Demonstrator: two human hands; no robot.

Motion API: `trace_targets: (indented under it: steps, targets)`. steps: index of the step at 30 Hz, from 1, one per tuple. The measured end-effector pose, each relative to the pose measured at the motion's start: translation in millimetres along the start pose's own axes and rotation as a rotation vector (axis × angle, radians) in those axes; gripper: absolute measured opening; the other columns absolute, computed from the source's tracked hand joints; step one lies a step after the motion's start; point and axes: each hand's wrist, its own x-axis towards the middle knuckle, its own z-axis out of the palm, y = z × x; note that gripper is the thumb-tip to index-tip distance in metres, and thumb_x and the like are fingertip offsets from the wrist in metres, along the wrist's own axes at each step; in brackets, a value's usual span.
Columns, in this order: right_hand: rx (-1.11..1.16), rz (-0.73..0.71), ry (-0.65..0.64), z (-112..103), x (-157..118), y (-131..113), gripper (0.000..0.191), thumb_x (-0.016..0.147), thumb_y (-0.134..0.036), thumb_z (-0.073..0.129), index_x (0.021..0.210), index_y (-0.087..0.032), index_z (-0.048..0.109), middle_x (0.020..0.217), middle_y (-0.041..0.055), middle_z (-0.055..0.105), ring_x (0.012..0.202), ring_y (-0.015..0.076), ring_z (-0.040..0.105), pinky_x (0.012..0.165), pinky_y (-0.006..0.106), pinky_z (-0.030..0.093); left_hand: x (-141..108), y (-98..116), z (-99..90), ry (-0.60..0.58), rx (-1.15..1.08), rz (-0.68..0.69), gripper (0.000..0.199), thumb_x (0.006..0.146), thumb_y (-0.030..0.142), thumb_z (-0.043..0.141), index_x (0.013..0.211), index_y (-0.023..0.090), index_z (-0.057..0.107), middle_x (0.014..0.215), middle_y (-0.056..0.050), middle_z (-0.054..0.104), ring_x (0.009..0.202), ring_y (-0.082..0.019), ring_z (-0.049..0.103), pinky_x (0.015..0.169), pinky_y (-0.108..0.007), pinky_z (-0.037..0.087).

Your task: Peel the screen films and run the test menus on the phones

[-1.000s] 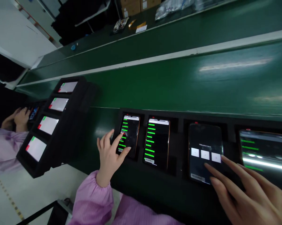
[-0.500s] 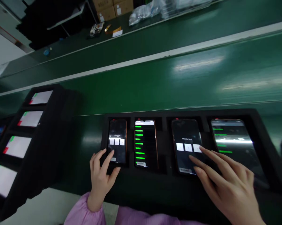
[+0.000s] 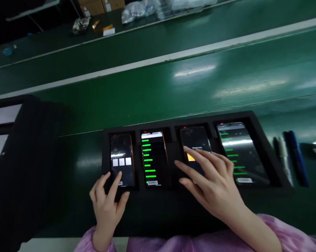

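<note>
Four phones lie in a black tray (image 3: 173, 147). My left hand (image 3: 107, 203) is open, its fingers spread over the lower part of the leftmost phone (image 3: 121, 150), which shows three white squares. The second phone (image 3: 154, 154) shows green lines on black. Over the third phone (image 3: 194, 134) my right hand (image 3: 213, 178) is spread open, a fingertip at a yellow square on the screen and covering much of it. The rightmost phone (image 3: 242, 150) shows green lines and a glare band. Neither hand holds anything.
Another black tray (image 3: 29, 140) with pale-screened phones stands at the left. Right of the near tray lie a white pen (image 3: 284, 157) and a blue pen (image 3: 297, 157). Clear plastic bags (image 3: 144, 10) and boxes (image 3: 93, 7) are at the back of the green bench (image 3: 116, 101).
The view has shifted to the right, bringing the pens into sight. My right hand has moved left across the third phone, where a yellow square now shows. My left hand stays by the leftmost phone.
</note>
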Motion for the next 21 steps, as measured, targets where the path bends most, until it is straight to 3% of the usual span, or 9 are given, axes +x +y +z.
trace_targets:
  steps: [4, 8, 13, 21]
  targets:
    - [0.013, -0.084, -0.066, 18, 22, -18, 0.041, 0.113, -0.050, 0.045, 0.129, -0.027, 0.074, 0.157, 0.0092, 0.057, 0.133, 0.0308, 0.056, 0.108, 0.052, 0.034, 2, 2, -0.7, 0.000, 0.025, -0.005, 0.036, 0.105, 0.039, 0.058, 0.132, 0.016, 0.070, 0.138, -0.018, 0.054, 0.127, -0.032, 0.051, 0.106, -0.044, 0.040]
    - [0.028, -0.047, -0.012, 25, 30, -19, 0.034, 0.113, -0.044, 0.049, 0.118, -0.025, 0.077, 0.151, 0.0087, 0.062, 0.132, 0.0300, 0.057, 0.109, 0.052, 0.033, 2, 3, -1.2, -0.010, 0.014, -0.001, 0.037, 0.105, 0.037, 0.060, 0.132, 0.016, 0.070, 0.139, -0.018, 0.053, 0.128, -0.033, 0.050, 0.108, -0.044, 0.040]
    - [0.127, -0.047, -0.006, 17, 15, -24, 0.025, 0.111, -0.037, 0.056, 0.116, -0.024, 0.077, 0.144, 0.0093, 0.067, 0.131, 0.0283, 0.059, 0.109, 0.049, 0.035, 2, 3, -1.9, -0.015, 0.002, -0.015, 0.036, 0.104, 0.037, 0.061, 0.132, 0.016, 0.070, 0.140, -0.018, 0.053, 0.129, -0.033, 0.050, 0.107, -0.044, 0.041]
    - [0.171, -0.005, -0.083, 30, -5, -34, 0.031, 0.110, -0.047, 0.054, 0.117, -0.027, 0.077, 0.147, 0.0083, 0.065, 0.132, 0.0288, 0.058, 0.109, 0.048, 0.033, 0, 4, -1.9, -0.026, -0.004, -0.032, 0.038, 0.104, 0.038, 0.062, 0.135, 0.018, 0.069, 0.140, -0.017, 0.054, 0.129, -0.033, 0.051, 0.107, -0.045, 0.043]
